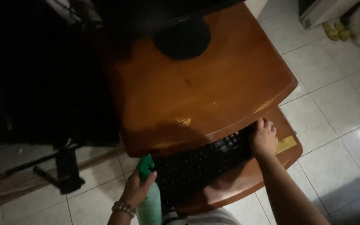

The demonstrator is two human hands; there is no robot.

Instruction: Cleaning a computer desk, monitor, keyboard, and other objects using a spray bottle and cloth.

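- Keyboard point(203, 160), black, lies on the pull-out tray point(290, 152) slung under the wooden desk top point(196, 87); its far end sits partly beneath the desk's front edge, so only the near rows of keys show.
- Right hand point(264, 139) rests at the keyboard's far right end, fingers curled down over the corner. It looks like a loose grip on that end, where a hand would go to steady or shift the board, though the dim light hides the fingertips.
- Left hand point(136, 189), a beaded bracelet point(124, 207) at the wrist, is wrapped tight around the neck of a green spray bottle point(148, 196). The bottle is upright with its trigger head just beside the keyboard's left end, nozzle seemingly facing the keys; the exact aim cannot be told.
- A worn yellowish patch point(286, 144) marks the tray just to the right of the right hand.
- A round black monitor base point(182, 38) stands at the back of the desk top, well apart from both hands; the screen above it is lost in shadow.
- On the pale tiled floor point(334, 104), a dark stand-like object point(68, 168) sits left of the desk, and yellow slippers point(336, 31) lie far off at the upper right.
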